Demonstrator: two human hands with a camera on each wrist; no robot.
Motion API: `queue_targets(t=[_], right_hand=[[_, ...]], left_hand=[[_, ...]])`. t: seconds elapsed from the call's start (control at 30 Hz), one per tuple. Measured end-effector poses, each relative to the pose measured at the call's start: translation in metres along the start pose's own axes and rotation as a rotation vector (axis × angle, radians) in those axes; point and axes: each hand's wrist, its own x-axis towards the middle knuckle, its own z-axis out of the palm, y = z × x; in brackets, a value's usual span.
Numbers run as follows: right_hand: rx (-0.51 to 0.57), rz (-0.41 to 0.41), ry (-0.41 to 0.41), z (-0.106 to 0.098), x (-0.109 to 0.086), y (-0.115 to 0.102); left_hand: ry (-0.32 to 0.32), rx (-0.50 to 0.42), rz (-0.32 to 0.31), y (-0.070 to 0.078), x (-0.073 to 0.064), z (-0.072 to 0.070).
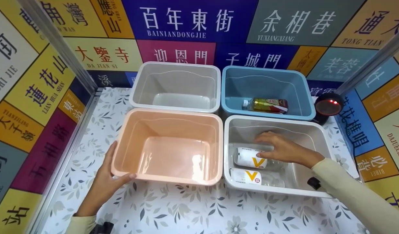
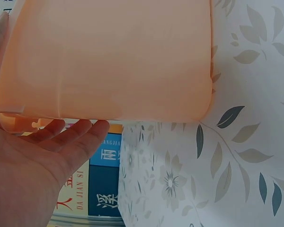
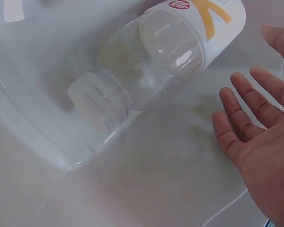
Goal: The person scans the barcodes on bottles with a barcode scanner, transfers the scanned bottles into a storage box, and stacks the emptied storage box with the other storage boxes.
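My left hand point(image 1: 105, 178) rests at the front-left corner of the peach bin point(image 1: 167, 113), thumb at the front rim and fingers along the left wall. In the left wrist view those fingers point(image 2: 87, 135) are fairly straight against the outer wall. My right hand point(image 1: 282, 148) reaches into the light grey bin point(image 1: 316, 133) at the front right. Beneath and beside it lies a clear bottle point(image 1: 251, 158) with a white label; a matching bottle point(image 1: 246, 176) lies nearer the front. In the right wrist view, the hand's fingers are spread, apart from a capped bottle point(image 3: 180, 38).
Behind stand a grey-white bin point(image 1: 176, 78) and a blue bin point(image 1: 264, 83), which holds a bottle with a yellow-green and red label point(image 1: 269, 105). A dark round device point(image 1: 329, 105) with red lights stands at right. Printed panels point(image 1: 186, 19) enclose the floral-patterned table point(image 1: 173, 211).
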Motion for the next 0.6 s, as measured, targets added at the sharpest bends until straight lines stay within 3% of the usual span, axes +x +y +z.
queue_targets(t=[0.6], right_hand=[[-0.008,-0.022,-0.047,0.0033,0.0023,0.0052]], left_hand=[[-0.002,0.025,-0.026,0.0005,-0.001,-0.0005]])
